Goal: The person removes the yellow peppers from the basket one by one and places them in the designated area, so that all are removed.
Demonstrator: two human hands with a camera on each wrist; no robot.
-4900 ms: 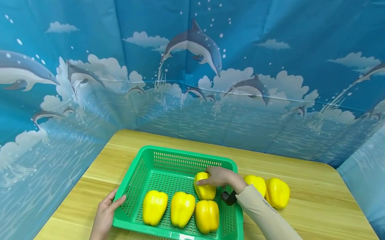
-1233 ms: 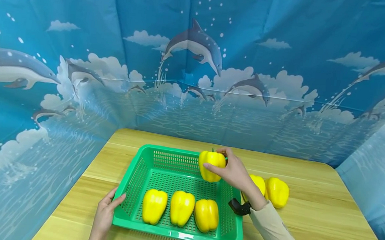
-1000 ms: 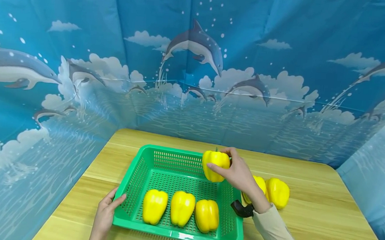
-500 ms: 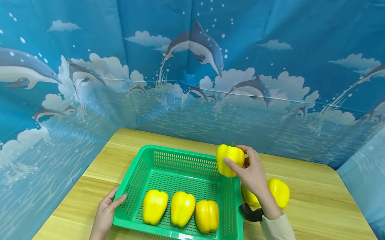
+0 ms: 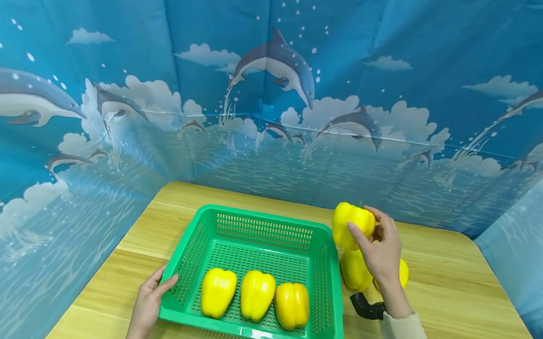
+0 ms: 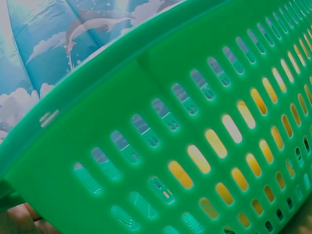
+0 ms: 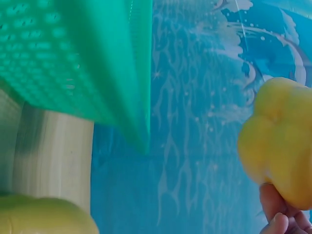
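My right hand (image 5: 382, 251) holds a yellow bell pepper (image 5: 350, 224) in the air just past the basket's right rim, thumb on the near side and fingers behind. In the right wrist view that pepper (image 7: 278, 139) is at the right, fingertips under it. My left hand (image 5: 148, 301) grips the left rim of the green plastic basket (image 5: 249, 331), thumb over the edge. Inside the basket, along its near side, lie three yellow bell peppers (image 5: 257, 296). Slotted basket wall (image 6: 146, 97) fills the left wrist view, with yellow showing through the holes.
Two more yellow bell peppers stand on the wooden table (image 5: 458, 290) right of the basket: one pepper (image 5: 355, 272) beneath the held one, the other pepper (image 5: 404, 274) mostly hidden behind my right hand. A blue dolphin-print curtain (image 5: 276, 111) hangs behind the table.
My right hand has lifted the fourth pepper from the basket's back right and carried it rightward over the rim, above the table peppers. The left hand has stayed on the rim.
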